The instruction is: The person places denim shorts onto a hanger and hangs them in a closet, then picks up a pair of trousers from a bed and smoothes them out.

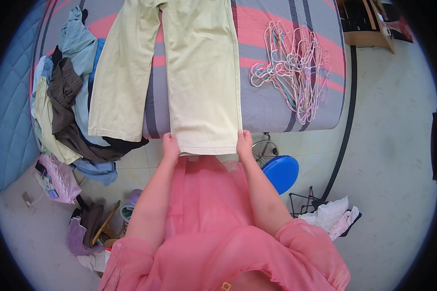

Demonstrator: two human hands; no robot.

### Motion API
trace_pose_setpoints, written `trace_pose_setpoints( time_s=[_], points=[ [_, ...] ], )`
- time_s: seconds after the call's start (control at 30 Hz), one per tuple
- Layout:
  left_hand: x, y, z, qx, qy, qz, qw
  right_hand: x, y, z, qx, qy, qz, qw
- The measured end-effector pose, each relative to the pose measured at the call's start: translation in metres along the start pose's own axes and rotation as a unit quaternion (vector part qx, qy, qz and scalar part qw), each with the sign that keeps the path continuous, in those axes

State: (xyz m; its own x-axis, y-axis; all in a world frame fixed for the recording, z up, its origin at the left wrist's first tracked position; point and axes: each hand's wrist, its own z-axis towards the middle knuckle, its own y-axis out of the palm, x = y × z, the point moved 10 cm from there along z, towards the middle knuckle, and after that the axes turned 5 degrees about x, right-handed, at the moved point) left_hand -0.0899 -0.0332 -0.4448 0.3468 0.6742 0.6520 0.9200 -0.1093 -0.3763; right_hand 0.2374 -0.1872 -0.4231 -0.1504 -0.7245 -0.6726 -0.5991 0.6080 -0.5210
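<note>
Pale yellow-green trousers (201,72) lie spread on the bed, waist away from me and legs toward me. My left hand (170,145) grips the left edge of the right-side leg near its hem. On that hem's opposite edge, my right hand (244,142) is closed too, so the cloth is stretched between both fists. This leg's end reaches past the bed's near edge, while the other leg rests on the sheet to the left. The waistband is cut off by the top of the view.
A heap of clothes (65,97) covers the bed's left side. Several tangled hangers (296,68) lie at right on the striped sheet (262,109). Below the edge stands a blue round stool (280,173). White and pink cloths (332,216) sit low right; a lilac quilted bag (61,178) hangs left.
</note>
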Motion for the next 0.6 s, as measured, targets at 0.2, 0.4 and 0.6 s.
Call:
trace_pose_setpoints(
  time_s=[0.2,0.4,0.6],
  points=[
    [0.027,0.017,-0.028,-0.107,-0.036,-0.06,0.992,-0.035,0.008,-0.02,-0.102,0.056,0.085,0.989],
    [0.035,-0.001,-0.025,-0.061,-0.007,0.041,0.997,-0.026,-0.002,-0.015,-0.059,0.047,0.042,0.996],
    [0.033,-0.004,-0.023,-0.056,0.062,0.047,0.995,-0.03,-0.005,-0.01,-0.073,-0.025,0.031,0.997]
  ],
)
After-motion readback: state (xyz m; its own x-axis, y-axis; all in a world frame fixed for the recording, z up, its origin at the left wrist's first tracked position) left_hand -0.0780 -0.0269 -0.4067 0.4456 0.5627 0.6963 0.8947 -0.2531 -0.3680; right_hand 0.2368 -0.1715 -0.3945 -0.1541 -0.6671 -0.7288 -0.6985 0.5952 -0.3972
